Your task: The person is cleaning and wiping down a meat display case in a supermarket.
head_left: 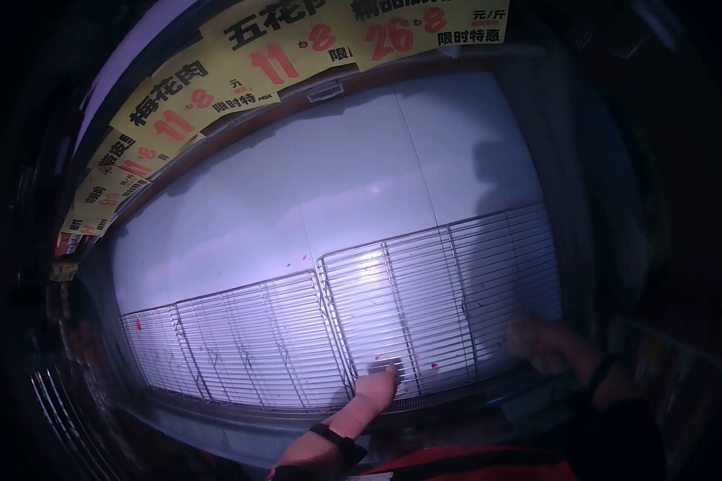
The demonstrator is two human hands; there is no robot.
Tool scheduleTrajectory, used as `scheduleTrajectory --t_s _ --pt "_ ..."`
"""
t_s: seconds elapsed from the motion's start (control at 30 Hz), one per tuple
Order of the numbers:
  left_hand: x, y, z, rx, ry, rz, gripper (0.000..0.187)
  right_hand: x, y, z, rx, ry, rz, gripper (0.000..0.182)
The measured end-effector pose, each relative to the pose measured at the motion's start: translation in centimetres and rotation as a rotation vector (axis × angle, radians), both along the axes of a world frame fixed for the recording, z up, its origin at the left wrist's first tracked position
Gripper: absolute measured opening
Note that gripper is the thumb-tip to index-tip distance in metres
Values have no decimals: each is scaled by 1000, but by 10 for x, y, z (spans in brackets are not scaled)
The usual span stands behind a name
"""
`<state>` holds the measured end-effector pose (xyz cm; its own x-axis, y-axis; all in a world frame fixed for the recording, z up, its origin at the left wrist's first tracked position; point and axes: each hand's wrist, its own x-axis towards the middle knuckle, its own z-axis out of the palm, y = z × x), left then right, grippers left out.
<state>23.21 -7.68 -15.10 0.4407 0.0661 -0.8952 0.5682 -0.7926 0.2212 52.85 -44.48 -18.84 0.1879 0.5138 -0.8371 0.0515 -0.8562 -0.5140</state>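
Note:
My left hand (377, 385) reaches over the front edge of the right wire rack (441, 313), low in the centre of the view. Its fingers are bent toward the bars, beside a small dark patch that may be a shadow; whether they hold anything is hard to tell. At the right end of the same rack is my right hand (560, 338), closed around a pale, blurred, crumpled thing (525, 338) that looks like a cloth. Both wrists carry dark bands. Small red specks dot the racks and the white panel (329, 176) behind them.
Another wire rack (249, 341) lies to the left, its edge beside the right one. Yellow price signs (281, 48) hang along the top and upper left of the case. A metal front ledge (249, 437) runs below the racks. Dark surroundings hide the far sides.

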Motion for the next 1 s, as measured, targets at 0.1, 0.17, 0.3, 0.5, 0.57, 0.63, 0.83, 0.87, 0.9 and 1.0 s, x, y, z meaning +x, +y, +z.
scheduleTrajectory --t_s 0.1,0.17,0.3,0.5,0.57,0.63,0.83,0.87,0.9,1.0 --pt "3 7 12 11 -29 -10 28 1 -8 0 -2 -43 46 77" --pt "10 13 33 15 -57 -26 28 10 37 66 -218 -119 212 77" --pt "13 36 63 63 -177 -73 32 27 7 54 6 34 101 78" --pt "27 71 96 183 -376 -89 36 68 36 100 -51 235 102 70" --pt "41 82 106 217 -405 -75 37 83 51 107 -66 247 109 67" --pt "48 93 110 226 -464 -39 39 97 65 113 -72 255 112 64" --pt "61 108 122 220 -701 26 71 127 86 126 -66 253 83 56" --pt "64 109 129 209 -722 29 78 133 90 126 -60 243 77 55" --pt "67 111 134 135 -608 34 96 138 97 127 -55 228 70 54" --pt "68 108 147 175 -694 -120 95 148 121 135 -151 149 115 51"
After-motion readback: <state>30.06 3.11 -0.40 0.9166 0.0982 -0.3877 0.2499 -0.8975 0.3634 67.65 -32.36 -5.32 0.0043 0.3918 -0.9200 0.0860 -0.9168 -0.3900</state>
